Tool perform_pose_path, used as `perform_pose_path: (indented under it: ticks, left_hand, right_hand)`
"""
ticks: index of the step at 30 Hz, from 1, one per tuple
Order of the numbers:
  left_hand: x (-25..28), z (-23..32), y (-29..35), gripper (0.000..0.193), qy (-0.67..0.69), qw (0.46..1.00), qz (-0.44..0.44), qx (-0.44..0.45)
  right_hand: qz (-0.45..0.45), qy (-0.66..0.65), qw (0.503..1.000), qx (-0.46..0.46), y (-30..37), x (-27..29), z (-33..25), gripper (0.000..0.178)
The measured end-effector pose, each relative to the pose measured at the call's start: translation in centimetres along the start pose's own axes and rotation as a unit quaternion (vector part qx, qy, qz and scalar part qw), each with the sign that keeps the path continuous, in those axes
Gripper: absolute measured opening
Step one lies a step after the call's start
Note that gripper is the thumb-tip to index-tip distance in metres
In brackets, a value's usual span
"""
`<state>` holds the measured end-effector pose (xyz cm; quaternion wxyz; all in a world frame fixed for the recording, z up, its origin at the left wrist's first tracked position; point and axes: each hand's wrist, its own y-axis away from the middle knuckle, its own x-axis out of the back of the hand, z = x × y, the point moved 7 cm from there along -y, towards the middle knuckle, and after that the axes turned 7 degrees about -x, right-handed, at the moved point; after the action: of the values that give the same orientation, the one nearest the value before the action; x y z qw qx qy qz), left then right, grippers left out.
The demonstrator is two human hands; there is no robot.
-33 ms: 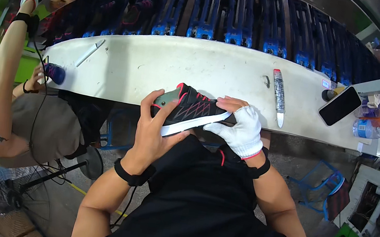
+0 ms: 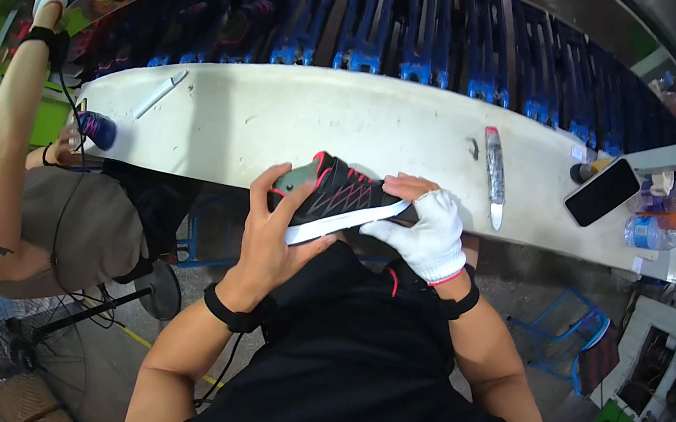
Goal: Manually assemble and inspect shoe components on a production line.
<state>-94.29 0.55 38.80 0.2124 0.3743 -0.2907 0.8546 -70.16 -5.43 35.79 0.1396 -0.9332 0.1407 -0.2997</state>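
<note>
Both my hands hold a black sneaker (image 2: 340, 200) with red lacing, a green-grey heel and a white sole, at the near edge of the white worktable (image 2: 302, 102). My bare left hand (image 2: 275, 223) wraps round the heel end, fingers on the upper and thumb under the sole. On the toe end, my right hand (image 2: 424, 228) wears a white glove that leaves some fingertips bare. Its fingers press the toe from above and the thumb lies along the sole. The shoe is tilted, its sole side toward me. The toe is partly hidden by that hand.
Beyond the table runs a row of blue racks (image 2: 365, 23). A wrapped knife-like tool (image 2: 495, 170), a phone (image 2: 602, 193) and plastic bottles (image 2: 655, 232) lie to the right. At left are a white pen-like stick (image 2: 160, 94) and a co-worker holding another shoe (image 2: 97, 131).
</note>
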Motion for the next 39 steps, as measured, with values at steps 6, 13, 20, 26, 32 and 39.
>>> perform_pose_path:
  ticks: [6, 13, 20, 26, 32, 39]
  left_hand:
    - [-0.6, -2.7, 0.9, 0.084, 0.144, 0.988, 0.054, -0.001]
    - [3.0, 0.6, -4.3, 0.108, 0.195, 0.953, 0.070, -0.222]
    - [4.5, -9.2, -16.5, 0.088, -0.025, 0.983, 0.079, -0.167]
    - [4.4, -30.1, -23.5, 0.090, -0.160, 0.982, 0.068, 0.069]
    - [2.3, -38.4, -23.7, 0.089, -0.172, 0.959, -0.061, 0.218]
    - [2.7, -37.1, -27.2, 0.062, -0.198, 0.960, -0.099, 0.171]
  right_hand:
    - [0.050, -0.171, 0.976, -0.127, 1.4, -0.8, 3.6, 0.087]
    - [0.088, -0.306, 0.945, -0.080, -0.9, 6.9, -3.7, 0.083]
    - [0.512, 0.103, 0.761, 0.385, -8.2, 26.5, -17.8, 0.079]
    - [0.413, 0.118, 0.788, 0.441, -29.7, 31.5, -27.8, 0.062]
    - [0.312, 0.477, 0.818, 0.079, -42.7, 25.8, -16.8, 0.141]
    - [0.330, 0.482, 0.806, 0.095, -43.4, 26.4, -15.5, 0.143]
